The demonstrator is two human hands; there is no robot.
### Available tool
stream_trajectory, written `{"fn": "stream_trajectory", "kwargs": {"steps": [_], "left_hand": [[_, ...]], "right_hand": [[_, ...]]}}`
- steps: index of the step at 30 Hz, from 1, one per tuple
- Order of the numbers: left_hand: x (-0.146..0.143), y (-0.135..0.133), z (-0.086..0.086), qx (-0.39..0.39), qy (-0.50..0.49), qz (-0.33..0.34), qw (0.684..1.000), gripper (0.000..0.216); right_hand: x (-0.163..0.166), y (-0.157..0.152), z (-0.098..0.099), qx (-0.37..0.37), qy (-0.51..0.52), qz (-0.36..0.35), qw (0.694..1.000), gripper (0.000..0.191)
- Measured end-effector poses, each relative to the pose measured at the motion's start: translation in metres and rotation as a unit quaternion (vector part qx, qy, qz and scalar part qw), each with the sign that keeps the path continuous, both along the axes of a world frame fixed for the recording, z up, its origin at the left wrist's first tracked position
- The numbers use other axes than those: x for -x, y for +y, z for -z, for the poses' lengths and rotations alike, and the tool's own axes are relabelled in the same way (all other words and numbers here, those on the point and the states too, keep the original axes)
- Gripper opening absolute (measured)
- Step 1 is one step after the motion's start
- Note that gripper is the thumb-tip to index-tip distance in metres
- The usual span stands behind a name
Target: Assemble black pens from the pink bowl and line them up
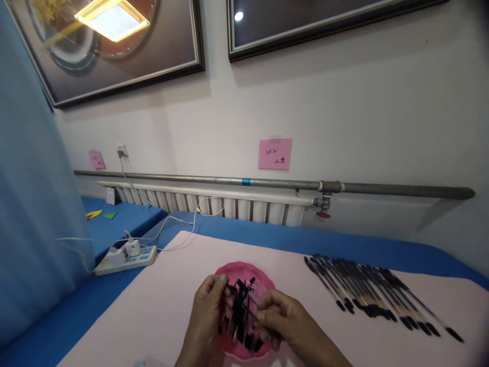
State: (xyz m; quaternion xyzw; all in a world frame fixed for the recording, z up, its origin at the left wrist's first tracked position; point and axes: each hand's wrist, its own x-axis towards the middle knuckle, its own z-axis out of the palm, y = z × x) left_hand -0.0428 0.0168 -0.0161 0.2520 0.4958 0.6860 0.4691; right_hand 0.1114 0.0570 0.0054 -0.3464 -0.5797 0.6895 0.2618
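Observation:
Above a pink scalloped bowl [269, 279], my left hand [208, 306] pinches the upper end of a slim dark pen [246, 310]. My right hand [284, 316] is closed with fingertips at the pen's lower end; whether it also holds a second piece I cannot tell. Loose pen parts [239, 331], black pieces and clear tubes, lie jumbled in the bowl under both hands, partly hidden by the fingers. To the right, a row of black-ended pens [362, 285] lies side by side on the pale pink sheet [160, 306].
A white power strip [143, 257] with plugs and cables lies on the blue surface [64, 300] at left. Behind stand a radiator [229, 206] and a metal pipe [275, 183]. A blue curtain [34, 178] hangs at the left edge. Yellow and green pieces [109, 215] lie far left.

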Motion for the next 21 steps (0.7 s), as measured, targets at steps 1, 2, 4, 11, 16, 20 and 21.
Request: {"fn": "stream_trajectory", "kwargs": {"steps": [1,2,4,11,16,20,21], "left_hand": [[0.0,0.0,-0.001,-0.001,0.0,0.002,1.0,0.032],[0.0,-0.001,-0.001,0.0,-0.001,0.006,1.0,0.032],[0.0,-0.002,-0.003,-0.002,0.001,0.011,1.0,0.032],[0.017,-0.004,-0.011,0.02,0.032,-0.068,0.997,0.034],[0.02,-0.007,-0.013,0.071,0.163,-0.069,0.982,0.035],[0.014,-0.005,-0.011,0.08,0.168,-0.04,0.982,0.03],[0.011,-0.004,-0.011,0.079,0.158,-0.037,0.984,0.031]], "right_hand": [[0.0,0.0,-0.001,0.002,0.0,-0.006,1.0,0.01],[0.0,0.0,-0.002,0.002,0.001,-0.007,1.0,0.01],[0.0,0.0,-0.004,-0.008,-0.002,0.004,1.0,0.009],[-0.013,0.01,-0.014,-0.025,-0.051,0.041,0.998,0.009],[-0.017,0.016,-0.016,-0.035,-0.033,0.077,0.996,0.008],[-0.014,0.013,-0.014,-0.045,-0.013,0.087,0.995,0.008],[-0.013,0.011,-0.013,-0.043,-0.008,0.089,0.995,0.009]]}}
